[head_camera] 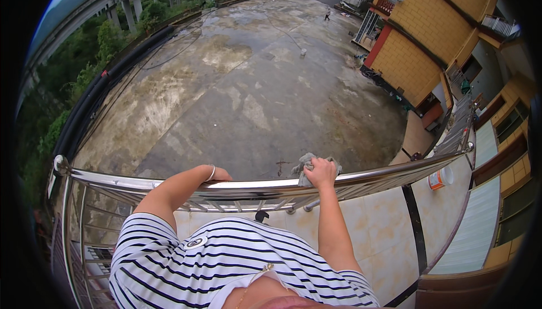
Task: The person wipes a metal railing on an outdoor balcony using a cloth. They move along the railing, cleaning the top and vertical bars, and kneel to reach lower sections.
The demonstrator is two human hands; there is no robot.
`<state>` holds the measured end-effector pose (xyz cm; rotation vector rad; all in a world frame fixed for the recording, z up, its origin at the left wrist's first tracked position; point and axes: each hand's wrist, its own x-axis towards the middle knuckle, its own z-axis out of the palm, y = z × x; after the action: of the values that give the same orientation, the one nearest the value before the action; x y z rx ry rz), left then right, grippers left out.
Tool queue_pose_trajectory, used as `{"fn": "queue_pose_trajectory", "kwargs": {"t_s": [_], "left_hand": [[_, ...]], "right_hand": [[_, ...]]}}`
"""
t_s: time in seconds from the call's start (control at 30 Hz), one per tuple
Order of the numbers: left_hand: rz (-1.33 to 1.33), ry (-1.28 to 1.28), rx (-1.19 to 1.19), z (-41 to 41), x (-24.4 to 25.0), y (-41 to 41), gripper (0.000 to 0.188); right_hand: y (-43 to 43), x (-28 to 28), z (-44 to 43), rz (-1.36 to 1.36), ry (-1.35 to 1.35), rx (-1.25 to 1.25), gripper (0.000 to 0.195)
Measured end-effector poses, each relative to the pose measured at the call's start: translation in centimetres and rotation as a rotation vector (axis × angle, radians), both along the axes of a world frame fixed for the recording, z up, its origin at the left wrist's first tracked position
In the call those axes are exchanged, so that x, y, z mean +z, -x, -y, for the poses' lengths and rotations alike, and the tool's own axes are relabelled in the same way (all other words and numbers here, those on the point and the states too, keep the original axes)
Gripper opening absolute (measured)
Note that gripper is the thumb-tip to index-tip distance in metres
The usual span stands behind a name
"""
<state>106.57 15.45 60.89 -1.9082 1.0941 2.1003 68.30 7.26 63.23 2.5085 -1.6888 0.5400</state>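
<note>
A polished metal handrail (254,185) crosses in front of me on top of a balcony railing. My right hand (320,173) grips a crumpled grey cloth (305,167) and presses it against the top of the rail, right of centre. Part of the cloth bunches out beyond the fingers on the far side. My left hand (222,174), with a silver bangle (210,173) at the wrist, rests at the rail left of centre. Its fingers are mostly hidden, so their grip is unclear.
A white bucket with an orange label (440,178) stands on the tiled balcony floor (377,220) to the right. Round knobs cap the railing's corner posts (62,163). Far below lies a wet concrete yard (237,97) with black pipes (93,93) along its edge and a distant person (327,14).
</note>
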Motion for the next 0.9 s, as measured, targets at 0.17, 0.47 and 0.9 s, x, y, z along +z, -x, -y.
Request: {"fn": "queue_pose_trajectory", "kwargs": {"t_s": [0.17,0.47,0.9], "left_hand": [[-0.033,-0.098,0.032,0.6,-1.9,-0.2,0.025],[0.031,0.032,-0.102,0.7,-0.8,-0.8,0.030],[0.344,0.308,-0.326,-1.0,-1.4,-4.5,0.043]], "right_hand": [[-0.1,0.1,0.0,-0.037,-0.035,-0.017,0.035],[0.3,-0.4,0.3,0.000,0.004,-0.004,0.036],[-0.2,-0.2,0.3,0.011,-0.020,-0.011,0.035]]}}
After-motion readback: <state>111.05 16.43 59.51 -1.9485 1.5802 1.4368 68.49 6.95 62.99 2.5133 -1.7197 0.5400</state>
